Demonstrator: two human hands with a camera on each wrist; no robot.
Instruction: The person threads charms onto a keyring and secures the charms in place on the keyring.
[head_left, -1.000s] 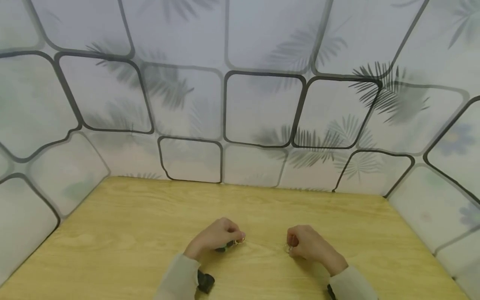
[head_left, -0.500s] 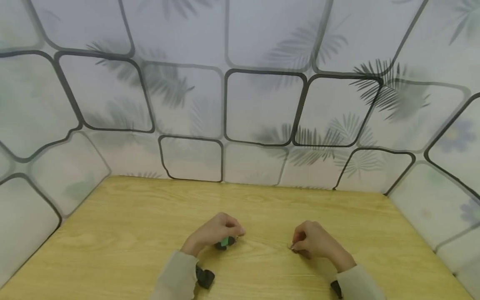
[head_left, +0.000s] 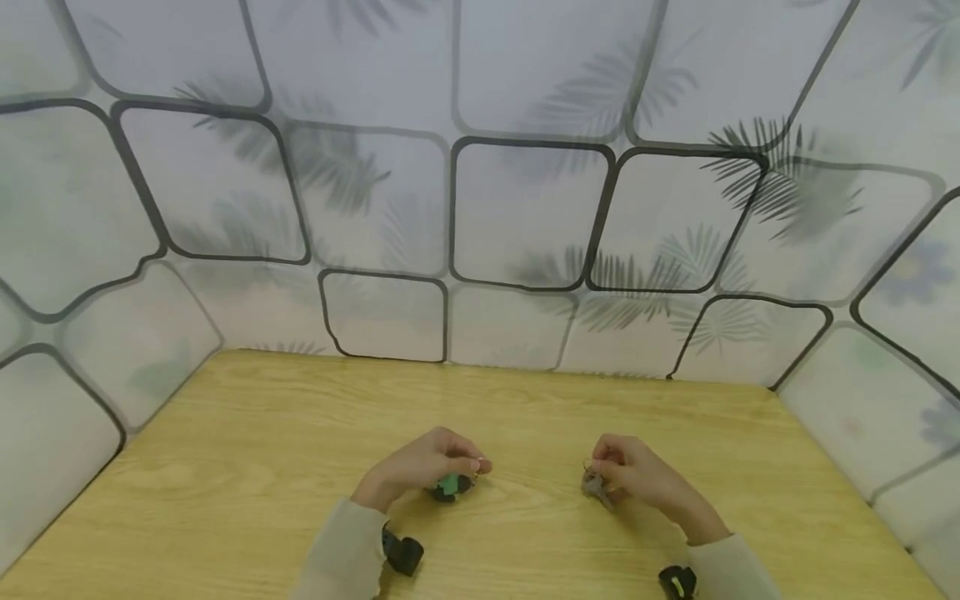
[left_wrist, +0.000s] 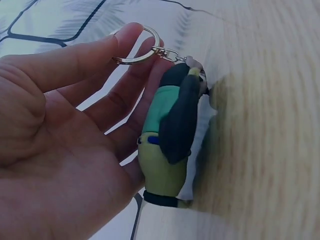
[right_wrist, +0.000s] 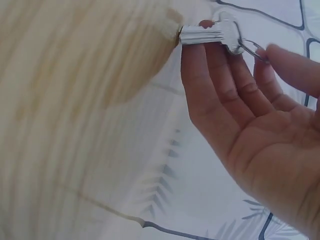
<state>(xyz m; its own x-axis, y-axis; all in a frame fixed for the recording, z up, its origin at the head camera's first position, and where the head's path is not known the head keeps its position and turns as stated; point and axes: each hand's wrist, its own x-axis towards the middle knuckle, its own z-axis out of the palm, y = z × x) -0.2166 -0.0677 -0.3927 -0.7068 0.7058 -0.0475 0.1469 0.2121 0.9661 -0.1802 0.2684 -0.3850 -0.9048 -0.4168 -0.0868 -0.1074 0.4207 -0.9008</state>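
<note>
Left of centre in the head view, my left hand [head_left: 420,468] pinches the metal ring [left_wrist: 131,61] of a keychain between thumb and fingers. From the ring, a short chain leads to a small figurine [left_wrist: 165,112] with a green front, dark sleeves and khaki trousers, which hangs close over the wooden table. To the right, my right hand [head_left: 641,477] holds a silver key [right_wrist: 205,35] by its small split ring [right_wrist: 250,50]. The key's blade points away from the ring and lies across the fingertips in the right wrist view.
The wooden table [head_left: 337,408] spreads under both hands. White fabric walls [head_left: 517,208] with dark outlines and leaf prints stand at its back and sides. A black wrist device [head_left: 403,554] sits below the left sleeve, another [head_left: 677,581] below the right.
My right hand has moved right and slightly away, and the key now shows hanging below its fingers. The left hand has shifted slightly left, with more of the green figurine in view.
</note>
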